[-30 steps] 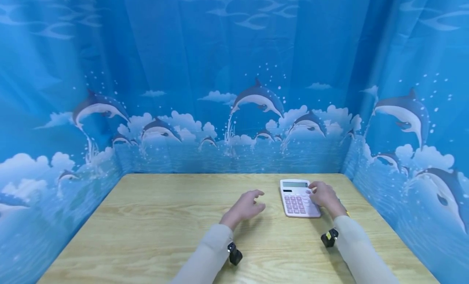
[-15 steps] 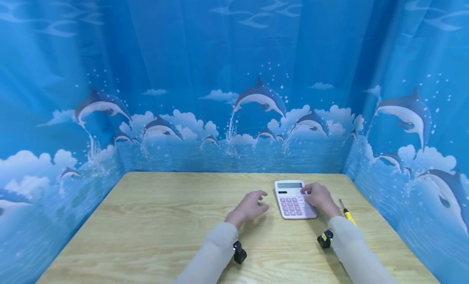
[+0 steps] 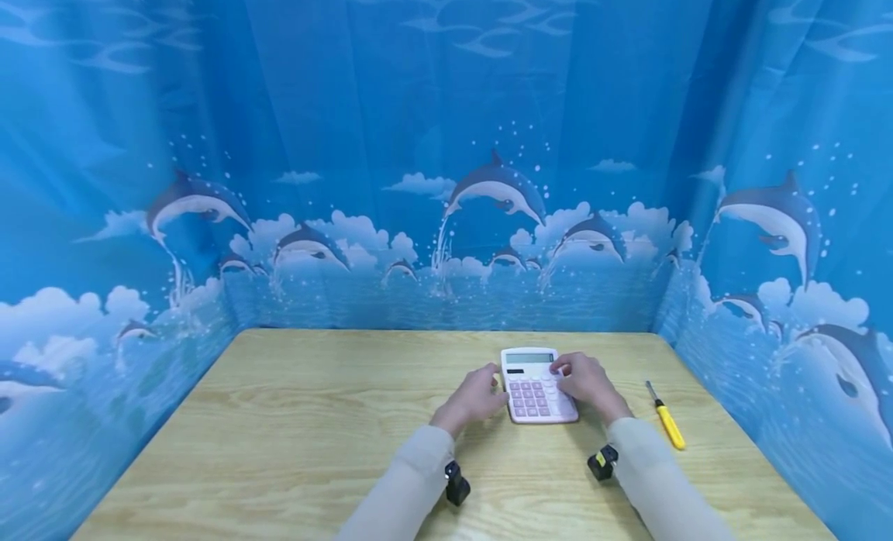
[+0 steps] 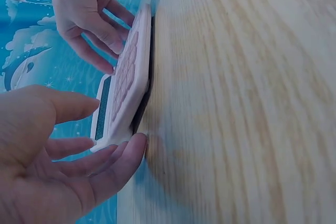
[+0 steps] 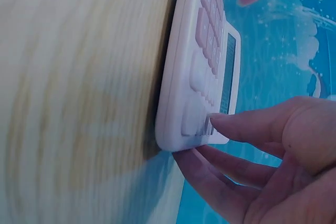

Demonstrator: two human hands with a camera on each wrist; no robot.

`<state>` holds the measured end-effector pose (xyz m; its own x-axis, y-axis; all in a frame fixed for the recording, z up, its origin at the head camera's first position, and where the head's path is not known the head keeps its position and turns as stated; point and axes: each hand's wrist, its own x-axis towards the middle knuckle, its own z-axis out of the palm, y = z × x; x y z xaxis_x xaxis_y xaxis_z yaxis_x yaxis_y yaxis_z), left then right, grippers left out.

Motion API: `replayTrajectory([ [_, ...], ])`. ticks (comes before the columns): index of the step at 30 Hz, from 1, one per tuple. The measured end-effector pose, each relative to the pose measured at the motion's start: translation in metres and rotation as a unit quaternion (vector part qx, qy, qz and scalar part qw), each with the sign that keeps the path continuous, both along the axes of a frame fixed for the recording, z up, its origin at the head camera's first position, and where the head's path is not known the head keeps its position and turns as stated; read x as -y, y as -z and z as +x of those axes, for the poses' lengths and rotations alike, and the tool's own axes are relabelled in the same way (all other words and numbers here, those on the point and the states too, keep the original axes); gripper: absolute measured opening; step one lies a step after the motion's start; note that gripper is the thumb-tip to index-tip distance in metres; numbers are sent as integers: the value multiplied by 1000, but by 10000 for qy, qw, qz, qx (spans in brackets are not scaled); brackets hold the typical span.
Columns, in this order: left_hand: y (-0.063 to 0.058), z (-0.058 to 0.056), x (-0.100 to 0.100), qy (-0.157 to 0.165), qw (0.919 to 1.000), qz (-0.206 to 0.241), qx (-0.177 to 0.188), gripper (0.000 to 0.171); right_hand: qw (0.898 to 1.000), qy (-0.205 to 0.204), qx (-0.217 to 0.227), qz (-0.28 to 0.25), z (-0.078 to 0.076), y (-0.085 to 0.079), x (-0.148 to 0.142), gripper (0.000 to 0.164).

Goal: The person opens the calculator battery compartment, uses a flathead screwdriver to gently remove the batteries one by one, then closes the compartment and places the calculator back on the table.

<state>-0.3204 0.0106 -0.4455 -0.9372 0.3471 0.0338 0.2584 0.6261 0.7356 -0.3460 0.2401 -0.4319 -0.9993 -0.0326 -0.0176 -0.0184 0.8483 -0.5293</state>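
A white and pink calculator (image 3: 533, 405) lies face up at the right of centre in the head view, its display (image 3: 529, 358) toward the back. My right hand (image 3: 587, 382) pinches its right edge. In the right wrist view the thumb (image 5: 247, 128) bears on the key face while the other fingers sit along the side and underside. On the opposite side is my left hand (image 3: 474, 395), its fingers loosely bent. The left wrist view has those fingertips (image 4: 137, 145) right at the calculator's edge, with the thumb (image 4: 79, 106) held off above it.
A screwdriver (image 3: 670, 425) with a yellow handle lies on the wooden table (image 3: 314, 440) to the right of my right hand. Behind and on both sides hangs a blue curtain (image 3: 391, 99) printed with dolphins. Each sleeve carries a small black wrist camera (image 3: 456, 483).
My right hand has slid the calculator leftward, up to my left hand, which has barely moved. The screwdriver, earlier mostly covered by the right arm, now shows in full.
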Motion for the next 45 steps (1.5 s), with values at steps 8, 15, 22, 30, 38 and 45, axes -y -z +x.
replayTrajectory([
  [8, 3, -2, 0, -56, 10000, -19, 71, 50, 9999, -115, 56, -37, 2, 1, 14, 36],
  [15, 8, -4, 6, -156, 9998, 37, 92, 51, 9997, -148, 140, -123, 5, 1, 23, 35],
  [22, 6, 5, 17, -232, 9987, 393, 246, 59, 9987, -181, 290, -370, 9, 0, 33, 36],
  [30, 6, 14, 30, -299, 9974, 599, 285, 48, 9975, -291, 398, -514, 15, 1, 44, 35],
  [38, 5, 24, 38, -329, 9979, 504, 237, 52, 9967, -358, 540, -486, 21, -1, 52, 32],
  [45, 3, 28, 42, -561, 9948, 673, 525, 59, 9965, -500, 488, -464, 23, -2, 57, 32],
])
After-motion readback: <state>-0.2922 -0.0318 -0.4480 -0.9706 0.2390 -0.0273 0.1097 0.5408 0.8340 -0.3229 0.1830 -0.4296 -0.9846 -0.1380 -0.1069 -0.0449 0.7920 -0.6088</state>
